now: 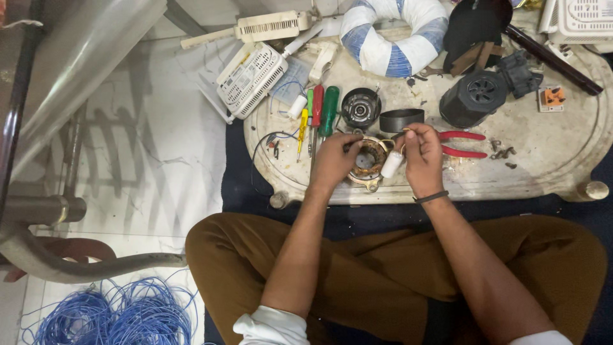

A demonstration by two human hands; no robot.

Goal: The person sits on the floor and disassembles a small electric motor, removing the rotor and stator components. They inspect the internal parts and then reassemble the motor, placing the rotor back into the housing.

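Nearest, brown trousers crossed on a dark mat, a loose tangle of blue wire (96, 316) on the floor at the near left. Just beyond the knees, left hand (333, 160) closed on a thin tool and pressed against the rim of the motor stator (369, 161) with copper windings, resting at the near edge of the round pale surface (543, 150). Right hand (421, 153) pinching a fine lead above the stator, a small white cylinder capacitor (391, 165) dangling under that grip. Likely trouble: too hard a pull snapping the thin lead or tearing it from the winding; tool tip slipping and scratching the copper coating; stator sliding off the near edge. Farther out, red-handled pliers (463, 144), loose screws, a row of screwdrivers (317, 118) in green, red and yellow, a black ring, a black rotor housing (472, 97). Small orange-and-white square part (552, 97) at far right, markings too small to tell. Farthest, a blue-and-white wound ring (394, 35) and white vented casings (251, 78); no packages or signs discernible.
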